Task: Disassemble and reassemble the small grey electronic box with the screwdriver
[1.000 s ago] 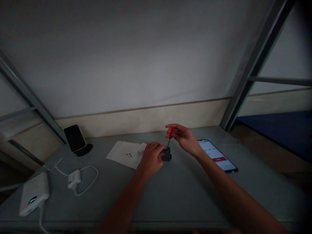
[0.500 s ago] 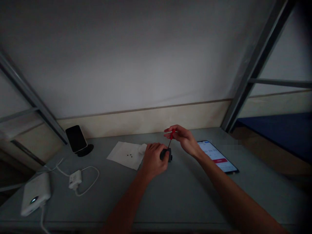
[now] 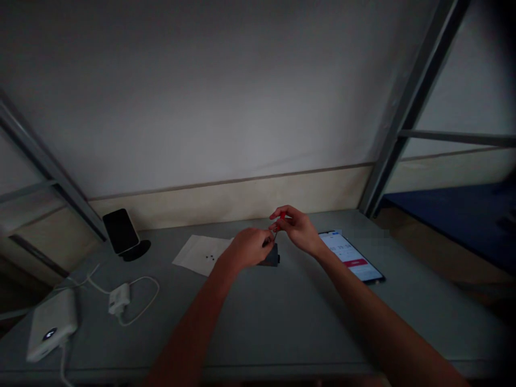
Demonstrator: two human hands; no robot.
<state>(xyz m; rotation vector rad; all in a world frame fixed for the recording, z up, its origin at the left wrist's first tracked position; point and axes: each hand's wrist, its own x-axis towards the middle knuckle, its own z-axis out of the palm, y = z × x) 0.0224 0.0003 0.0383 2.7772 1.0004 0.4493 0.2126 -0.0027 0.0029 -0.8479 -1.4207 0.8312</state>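
Observation:
My right hand (image 3: 296,228) pinches the red handle of a small screwdriver (image 3: 283,215), whose thin shaft slants down to the left. Close to the shaft's lower end, the fingertips of my left hand (image 3: 250,246) are drawn together; whatever they hold is hidden. A dark grey, box-like device (image 3: 271,258) lies on the desk under my left hand, partly covered by it. Left of that hand, several tiny dark pieces, apparently screws (image 3: 210,257), rest on a white paper sheet (image 3: 189,253).
A lit phone (image 3: 357,263) lies to the right of my right hand. At the left are a dark-screened phone on a stand (image 3: 121,232), a white adapter with a cable (image 3: 119,299) and a white power bank (image 3: 52,325). Metal posts (image 3: 403,129) flank the grey desk (image 3: 258,328).
My left hand has let go of the dark device and risen to the screwdriver's tip, its fingers now pinched there. The view has shifted slightly. My right hand still holds the screwdriver.

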